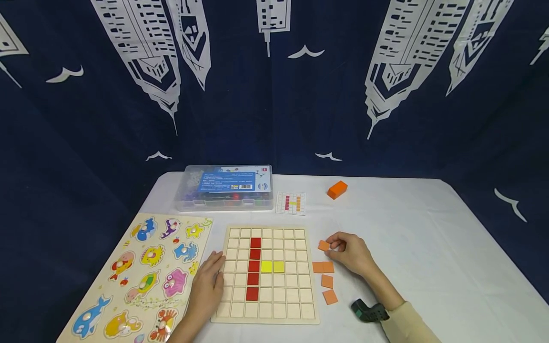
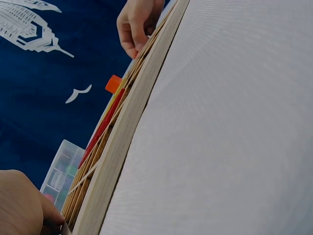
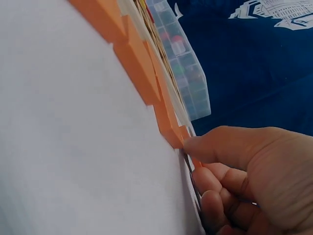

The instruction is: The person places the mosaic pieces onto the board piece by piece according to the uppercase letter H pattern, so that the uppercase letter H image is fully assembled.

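A wooden grid board point(image 1: 265, 322) lies in the middle of the white table, with a column of red tiles point(image 1: 253, 278) and two yellow tiles point(image 1: 272, 266) in its cells. My left hand point(image 1: 207, 281) rests along the board's left edge, fingers fairly straight and touching the frame. To the right of the board, my right hand point(image 1: 351, 252) pinches an orange square tile point(image 1: 323, 245) between thumb and fingers. Several more orange tiles point(image 1: 327, 281) lie just below that hand, beside the board's right edge. In the right wrist view the thumb point(image 3: 200, 147) partly covers the pinched tile.
A pattern card point(image 1: 290, 203) lies behind the board, next to a clear plastic case point(image 1: 225, 206). An orange block or stack point(image 1: 337, 189) stands at the back right. At left is a sea-animal puzzle board point(image 1: 141, 267). A dark wrist device point(image 1: 370, 312) sits by my right sleeve.
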`<action>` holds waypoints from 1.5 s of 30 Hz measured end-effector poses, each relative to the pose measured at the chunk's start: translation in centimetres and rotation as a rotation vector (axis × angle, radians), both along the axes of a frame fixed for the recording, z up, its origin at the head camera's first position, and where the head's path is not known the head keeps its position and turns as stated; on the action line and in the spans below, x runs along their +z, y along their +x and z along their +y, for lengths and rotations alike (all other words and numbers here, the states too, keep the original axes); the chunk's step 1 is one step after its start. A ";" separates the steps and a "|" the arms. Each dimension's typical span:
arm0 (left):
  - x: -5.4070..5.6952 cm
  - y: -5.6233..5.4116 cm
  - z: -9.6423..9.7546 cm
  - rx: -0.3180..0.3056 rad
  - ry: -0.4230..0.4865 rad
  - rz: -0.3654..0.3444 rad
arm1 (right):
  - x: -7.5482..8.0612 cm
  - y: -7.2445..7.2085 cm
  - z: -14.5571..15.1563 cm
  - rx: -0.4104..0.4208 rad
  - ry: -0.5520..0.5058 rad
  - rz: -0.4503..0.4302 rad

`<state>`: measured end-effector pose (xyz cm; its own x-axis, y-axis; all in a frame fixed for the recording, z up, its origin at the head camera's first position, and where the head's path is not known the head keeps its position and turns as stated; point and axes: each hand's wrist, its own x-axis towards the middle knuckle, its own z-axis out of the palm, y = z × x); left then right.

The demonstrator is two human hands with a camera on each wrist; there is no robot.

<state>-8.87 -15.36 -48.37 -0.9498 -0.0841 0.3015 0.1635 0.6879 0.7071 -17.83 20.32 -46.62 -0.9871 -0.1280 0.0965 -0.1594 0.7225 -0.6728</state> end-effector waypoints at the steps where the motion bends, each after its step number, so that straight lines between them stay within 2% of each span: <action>1: -0.1 0.0 0.0 0.001 0.002 -0.001 | 0.1 0.0 0.1 0.001 -0.014 -0.011; 6: -0.3 0.0 0.0 -0.002 0.007 -0.008 | 0.9 -0.1 0.7 -0.028 -0.069 -0.061; 10: -0.4 -0.1 -0.1 -0.005 0.004 0.005 | 1.9 -0.4 0.8 -0.020 -0.068 -0.061; 15: -0.5 -0.2 -0.2 -0.002 0.009 0.009 | 3.1 -1.0 -0.6 0.069 -0.052 -0.058; 22: -0.4 -0.3 0.0 -0.001 0.009 0.009 | 4.3 -1.9 -4.1 0.196 -0.073 -0.094; 27: -0.3 -0.2 0.0 0.004 -0.003 0.004 | 4.2 -2.6 -6.1 0.228 -0.069 -0.134; 33: -0.4 -0.2 -0.1 0.006 -0.015 0.006 | 3.4 -3.2 -7.1 0.262 -0.032 -0.190; 45: -0.4 -0.3 -0.1 0.007 -0.006 -0.001 | 3.3 -3.4 -8.0 0.287 0.024 -0.203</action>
<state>-9.17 -15.51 -48.80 -0.9494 -0.0891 0.3013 0.1581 0.6932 0.7032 -21.25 12.35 -43.36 -0.9093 -0.4029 -0.1043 -0.2234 0.6838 -0.6946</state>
